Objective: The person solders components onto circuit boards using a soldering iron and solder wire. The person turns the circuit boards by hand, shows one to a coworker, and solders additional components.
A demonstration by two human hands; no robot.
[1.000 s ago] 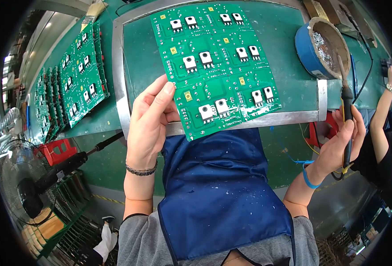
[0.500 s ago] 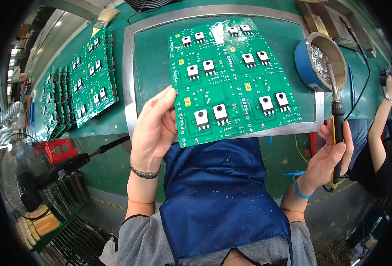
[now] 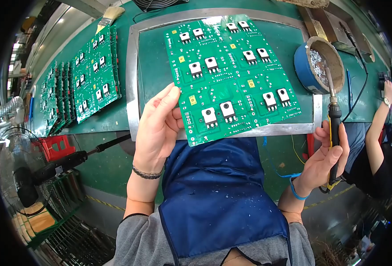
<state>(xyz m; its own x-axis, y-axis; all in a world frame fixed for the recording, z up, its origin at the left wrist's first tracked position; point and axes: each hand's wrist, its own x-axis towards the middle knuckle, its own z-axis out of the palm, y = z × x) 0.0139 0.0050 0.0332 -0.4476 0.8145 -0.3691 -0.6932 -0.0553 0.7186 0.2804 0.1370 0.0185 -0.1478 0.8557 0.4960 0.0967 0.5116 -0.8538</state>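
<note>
My left hand point(image 3: 159, 128) grips the lower left edge of a green circuit board point(image 3: 224, 91), thumb on top and fingers beneath. Pairs of black-and-white transistors, yellow parts and many solder joints dot the board, which is tilted above a metal frame point(image 3: 289, 129) on the bench. My right hand point(image 3: 323, 160) is closed round the black handle of a soldering iron point(image 3: 334, 113), pointing away from me. Its tip reaches into a blue round tub point(image 3: 305, 66) with a thick tan rim and silvery solder bits inside.
More circuit boards point(image 3: 91, 75) stand in a row at the left of the green bench, a brush point(image 3: 111, 16) behind them. A black fan point(image 3: 156, 3) sits at the far edge. A metal tray point(image 3: 344, 31) lies at the far right; beyond the tub, another person's arm point(image 3: 379, 128) shows.
The board has turned slightly and tilted differently in my left hand, its near left corner shifting right. My right hand stays nearly in place, with the iron's tip still in the tub.
</note>
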